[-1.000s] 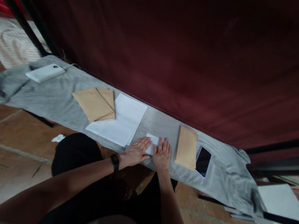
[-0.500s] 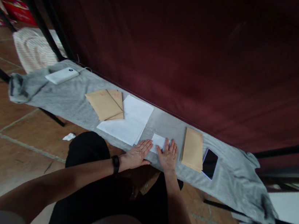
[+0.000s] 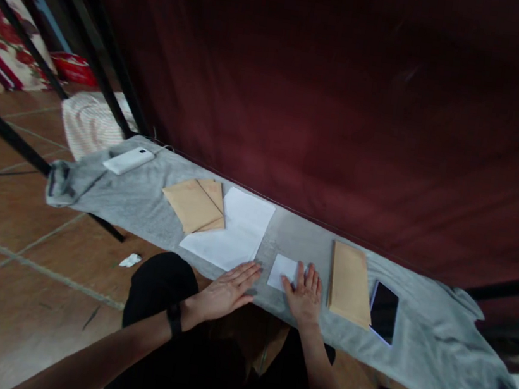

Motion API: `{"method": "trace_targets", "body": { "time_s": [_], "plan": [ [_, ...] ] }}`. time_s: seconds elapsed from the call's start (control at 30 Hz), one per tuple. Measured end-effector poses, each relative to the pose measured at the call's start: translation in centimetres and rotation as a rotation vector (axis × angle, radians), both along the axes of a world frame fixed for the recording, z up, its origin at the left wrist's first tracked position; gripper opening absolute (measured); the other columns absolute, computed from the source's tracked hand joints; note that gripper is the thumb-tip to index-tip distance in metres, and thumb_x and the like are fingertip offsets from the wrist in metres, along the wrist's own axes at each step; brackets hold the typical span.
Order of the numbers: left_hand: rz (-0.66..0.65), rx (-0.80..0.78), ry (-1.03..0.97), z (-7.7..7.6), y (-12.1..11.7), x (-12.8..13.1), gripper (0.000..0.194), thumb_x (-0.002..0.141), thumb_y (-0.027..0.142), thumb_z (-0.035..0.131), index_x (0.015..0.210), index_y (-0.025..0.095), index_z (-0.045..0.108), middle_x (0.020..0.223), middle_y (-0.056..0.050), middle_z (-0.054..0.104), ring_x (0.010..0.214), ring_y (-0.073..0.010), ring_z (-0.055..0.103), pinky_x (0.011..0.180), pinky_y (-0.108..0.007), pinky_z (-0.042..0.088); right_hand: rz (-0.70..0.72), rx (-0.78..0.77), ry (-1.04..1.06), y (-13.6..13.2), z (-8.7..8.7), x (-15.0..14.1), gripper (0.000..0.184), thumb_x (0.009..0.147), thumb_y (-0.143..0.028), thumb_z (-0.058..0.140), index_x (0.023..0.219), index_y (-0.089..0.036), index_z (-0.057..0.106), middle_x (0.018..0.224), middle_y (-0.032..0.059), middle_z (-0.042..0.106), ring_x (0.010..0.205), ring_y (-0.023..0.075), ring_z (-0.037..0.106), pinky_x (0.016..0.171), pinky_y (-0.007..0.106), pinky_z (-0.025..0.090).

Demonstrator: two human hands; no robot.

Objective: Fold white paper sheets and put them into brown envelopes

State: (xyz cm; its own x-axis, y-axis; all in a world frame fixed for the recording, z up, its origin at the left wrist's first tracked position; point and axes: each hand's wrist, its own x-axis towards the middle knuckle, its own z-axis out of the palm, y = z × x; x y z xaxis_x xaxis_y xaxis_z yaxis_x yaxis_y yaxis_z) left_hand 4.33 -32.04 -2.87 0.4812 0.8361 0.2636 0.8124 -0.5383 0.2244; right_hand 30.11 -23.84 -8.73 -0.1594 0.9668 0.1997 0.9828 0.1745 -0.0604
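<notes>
A small folded white paper (image 3: 282, 270) lies flat near the front edge of the grey cloth (image 3: 302, 232). My right hand (image 3: 305, 295) rests on its right side, fingers spread flat. My left hand (image 3: 228, 289) is stretched out, palm down, at the near corner of the large white sheets (image 3: 239, 236), apart from the small paper. Brown envelopes (image 3: 193, 205) overlap the left part of those sheets. Another stack of brown envelopes (image 3: 352, 283) lies just right of my right hand.
A phone with a dark screen (image 3: 383, 312) lies right of the envelope stack. At the far left of the cloth is a white device (image 3: 129, 160) with a cable. A dark red curtain (image 3: 301, 98) hangs along the back edge. Black metal bars (image 3: 10, 130) stand at the left.
My left hand has moved left, off the small paper's edge. My right hand stays on the paper. The whole view has shifted, so things appear lower and further right.
</notes>
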Motion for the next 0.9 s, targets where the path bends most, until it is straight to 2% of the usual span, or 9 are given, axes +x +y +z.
{"method": "trace_targets", "body": {
  "time_s": [0.13, 0.3, 0.47, 0.63, 0.8, 0.9],
  "plan": [
    [0.021, 0.003, -0.004, -0.3, 0.9, 3.0, 0.063, 0.102, 0.043, 0.045, 0.156, 0.017, 0.027, 0.163, -0.013, 0.033, 0.153, -0.0223, 0.024, 0.122, -0.041, 0.03, 0.006, 0.022, -0.012, -0.1, 0.0, 0.0, 0.077, 0.098, -0.064, 0.039, 0.158, -0.016, 0.03, 0.163, 0.0207, 0.026, 0.148, 0.0366, 0.03, 0.118, 0.054, 0.023],
    [-0.035, 0.009, -0.002, -2.1, 2.3, 7.1, 0.074, 0.098, 0.053, 0.048, 0.156, 0.013, 0.026, 0.162, -0.016, 0.032, 0.152, -0.026, 0.024, 0.123, -0.044, 0.028, 0.038, 0.058, -0.012, -0.2, 0.1, 0.1, 0.068, 0.1, -0.051, 0.042, 0.157, -0.015, 0.034, 0.163, 0.0209, 0.029, 0.147, 0.0363, 0.032, 0.116, 0.054, 0.026],
    [-0.005, 0.022, 0.006, -3.3, 2.6, 7.2, 0.079, 0.095, 0.054, 0.053, 0.156, 0.012, 0.026, 0.161, -0.019, 0.034, 0.152, -0.0267, 0.026, 0.123, -0.045, 0.029, 0.054, 0.065, 0.021, -0.1, 0.2, 0.1, 0.071, 0.099, -0.053, 0.045, 0.156, -0.012, 0.036, 0.162, 0.0236, 0.029, 0.146, 0.0373, 0.033, 0.116, 0.055, 0.025],
    [-0.012, 0.029, 0.039, -3.1, 2.5, 6.8, 0.077, 0.095, 0.052, 0.055, 0.154, 0.01, 0.029, 0.16, -0.02, 0.036, 0.151, -0.0273, 0.028, 0.122, -0.045, 0.03, 0.058, 0.088, 0.026, -0.3, 0.4, 0.2, 0.067, 0.101, -0.054, 0.041, 0.156, -0.015, 0.035, 0.162, 0.0206, 0.029, 0.146, 0.0359, 0.034, 0.115, 0.053, 0.028],
    [0.002, 0.01, 0.075, -2.5, 3.3, 7.3, 0.062, 0.1, 0.051, 0.043, 0.145, 0.008, 0.044, 0.153, -0.02, 0.047, 0.145, -0.0287, 0.041, 0.118, -0.045, 0.035, 0.082, 0.098, 0.028, -1.2, 0.2, 1.1, 0.063, 0.104, -0.047, 0.035, 0.155, -0.01, 0.035, 0.16, 0.0206, 0.034, 0.146, 0.0313, 0.034, 0.115, 0.048, 0.03],
    [0.061, -0.01, 0.078, -2.2, 4.6, 8.0, 0.053, 0.103, 0.046, 0.035, 0.138, 0.01, 0.052, 0.145, -0.019, 0.057, 0.137, -0.0279, 0.052, 0.113, -0.044, 0.04, 0.082, 0.109, 0.04, -1.9, 0.1, 1.6, 0.062, 0.105, -0.045, 0.034, 0.154, -0.008, 0.036, 0.159, 0.0215, 0.036, 0.146, 0.0307, 0.035, 0.115, 0.047, 0.032]
  ]
}}
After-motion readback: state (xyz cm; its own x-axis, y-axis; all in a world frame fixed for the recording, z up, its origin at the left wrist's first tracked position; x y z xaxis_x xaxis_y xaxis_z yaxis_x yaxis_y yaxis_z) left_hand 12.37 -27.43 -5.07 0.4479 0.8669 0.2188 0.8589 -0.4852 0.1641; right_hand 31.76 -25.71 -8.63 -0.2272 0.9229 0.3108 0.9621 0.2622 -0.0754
